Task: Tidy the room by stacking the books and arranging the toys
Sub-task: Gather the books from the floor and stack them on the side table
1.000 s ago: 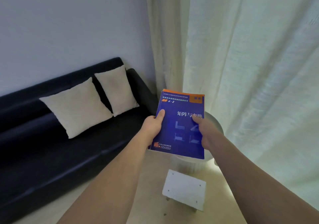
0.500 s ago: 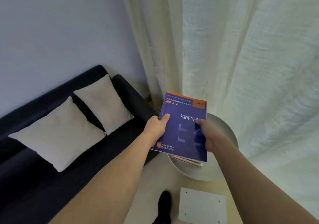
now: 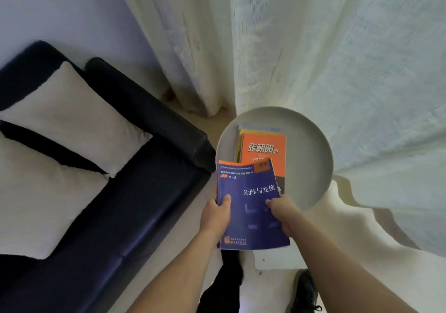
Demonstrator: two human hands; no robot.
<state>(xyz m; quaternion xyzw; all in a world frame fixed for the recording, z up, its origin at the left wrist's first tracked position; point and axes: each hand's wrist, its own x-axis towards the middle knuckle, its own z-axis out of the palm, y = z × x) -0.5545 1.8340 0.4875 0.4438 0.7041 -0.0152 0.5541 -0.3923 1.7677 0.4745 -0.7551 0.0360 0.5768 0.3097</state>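
A blue book point(image 3: 251, 206) with an orange top band is held face up in both hands. My left hand point(image 3: 216, 216) grips its left edge with the thumb on the cover. My right hand point(image 3: 281, 212) grips its right edge the same way. The book hangs over the near rim of a round white side table point(image 3: 311, 158). On that table lies a stack of books topped by an orange book point(image 3: 264, 148); the blue book's far end covers the stack's near part.
A dark blue sofa point(image 3: 135, 192) with two cream cushions point(image 3: 72, 119) stands at the left, its armrest close to the table. Cream curtains point(image 3: 337, 59) hang behind and right of the table. A white panel point(image 3: 272, 260) lies on the floor by my feet.
The view has tilted down and moved closer to the round table. The blue book, still held in both hands, has come lower over the table's near rim and the orange-topped stack.
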